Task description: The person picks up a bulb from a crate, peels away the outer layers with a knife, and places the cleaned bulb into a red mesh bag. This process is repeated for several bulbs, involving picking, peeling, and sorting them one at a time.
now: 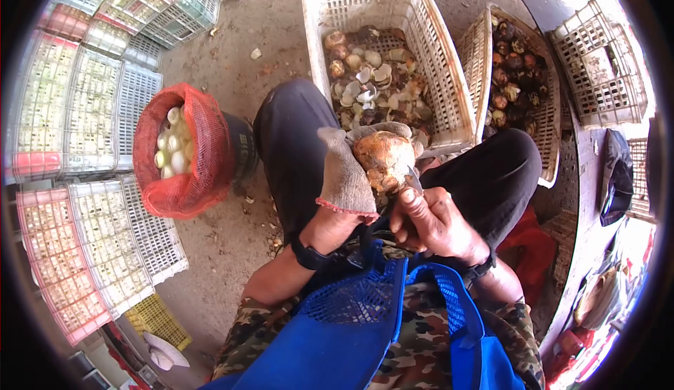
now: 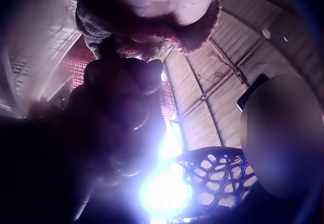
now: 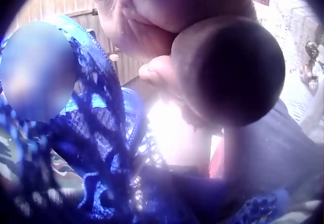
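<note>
My left hand [image 1: 347, 178], in a grey knit glove with a red cuff, holds a large brown onion [image 1: 385, 157] above my lap. Its skin is flaky and torn along the lower side. In my bare right hand [image 1: 441, 226] is a small knife [image 1: 414, 179], its blade close against the onion's right side and the thumb lying near the blade. The fingers hide the knife's handle in the head view. Bare fingers show dark and blurred in the left wrist view, with a thin bright blade edge [image 2: 83, 203] below them.
Ahead stands a white crate [image 1: 439, 60] with onion peels [image 1: 372, 84] and some brown onions. Another crate [image 1: 554, 116] of dark onions is to its right. At left, a red mesh bag [image 1: 186, 197] with peeled onions lines a dark bucket [image 1: 241, 144]. Stacked crates [image 1: 95, 102] line the left side.
</note>
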### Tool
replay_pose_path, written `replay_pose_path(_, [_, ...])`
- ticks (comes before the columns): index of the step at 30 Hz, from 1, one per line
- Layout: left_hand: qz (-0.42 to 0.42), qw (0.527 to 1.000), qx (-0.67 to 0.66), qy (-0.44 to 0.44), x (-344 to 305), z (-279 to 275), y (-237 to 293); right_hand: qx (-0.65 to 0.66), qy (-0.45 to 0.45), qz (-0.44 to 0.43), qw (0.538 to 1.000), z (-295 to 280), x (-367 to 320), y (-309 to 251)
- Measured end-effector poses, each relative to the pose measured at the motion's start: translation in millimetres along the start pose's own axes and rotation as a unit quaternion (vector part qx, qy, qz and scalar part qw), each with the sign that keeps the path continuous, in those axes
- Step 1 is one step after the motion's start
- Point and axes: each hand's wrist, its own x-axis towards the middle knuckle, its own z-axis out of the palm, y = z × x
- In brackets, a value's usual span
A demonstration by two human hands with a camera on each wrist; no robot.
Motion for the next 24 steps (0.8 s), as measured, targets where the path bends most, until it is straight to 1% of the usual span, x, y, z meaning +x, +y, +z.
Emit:
replay_pose_path(2, [0.028,0.999,-0.014,-0.033,0.6,-3.5,-8.5,0.002,0.004,-0.009,1.0,3.9,0.0,3.2])
replay_pose_path(3, [0.041,0.998,-0.022,-0.049,0.8,-5.2,-12.7,0.008,-0.002,-0.001,1.0,2.1,0.0,3.1])
replay_pose_path(4, [0.038,0.999,0.017,-0.026,-2.5,0.6,-11.3,0.015,-0.008,0.009,1.0,-1.0,-1.0,2.9])
replay_pose_path(5, [0.004,0.996,-0.074,-0.041,1.9,-0.1,-13.4,0.021,-0.014,0.018,1.0,-4.6,-1.9,0.7])
replay_pose_path(6, [-0.032,0.985,-0.164,-0.05,6.2,-0.9,-15.7,-0.016,-0.03,0.034,0.999,-10.1,-5.9,-9.3])
replay_pose_path(7, [-0.073,0.987,-0.128,-0.07,9.1,-1.0,-9.0,-0.027,-0.064,0.063,0.996,-20.7,-8.6,-13.4])
replay_pose_path(9, [-0.152,0.981,-0.056,-0.107,8.8,-4.1,10.5,-0.065,-0.107,0.056,0.991,-34.5,-9.7,-17.8])
replay_pose_path(10, [-0.172,0.975,-0.076,-0.118,10.9,-6.0,13.3,-0.078,-0.126,0.057,0.987,-38.2,-8.7,-16.5])
replay_pose_path(13, [-0.207,0.976,0.003,-0.073,10.1,-2.3,18.8,-0.126,-0.171,0.047,0.976,-43.9,-2.8,-18.4])
replay_pose_path(14, [-0.212,0.973,0.027,-0.085,12.4,-2.6,22.9,-0.143,-0.167,0.042,0.975,-45.2,-1.1,-18.8])
replay_pose_path(17, [-0.167,0.973,0.069,-0.142,17.3,-13.0,22.3,-0.116,-0.176,0.055,0.976,-45.0,3.9,-16.5])
replay_pose_path(18, [-0.176,0.976,0.067,-0.113,16.2,-12.0,22.7,-0.084,-0.166,0.067,0.98,-39.9,3.2,-15.1])
replay_pose_path(19, [-0.161,0.981,0.051,-0.095,15.1,-11.5,20.8,-0.062,-0.161,0.067,0.983,-34.2,2.3,-13.9])
replay_pose_path(21, [-0.13,0.989,0.02,-0.06,13.0,-10.2,14.4,-0.064,-0.124,0.074,0.988,-20.5,-2.5,-16.3])
replay_pose_path(22, [-0.133,0.99,0.013,-0.05,11.3,-5.3,15.3,-0.039,-0.109,0.085,0.99,-14.4,-5.2,-14.7])
replay_pose_path(24, [-0.13,0.988,-0.006,-0.083,14.1,-12.0,12.6,0.015,-0.089,0.07,0.993,-5.3,-7.2,-5.1])
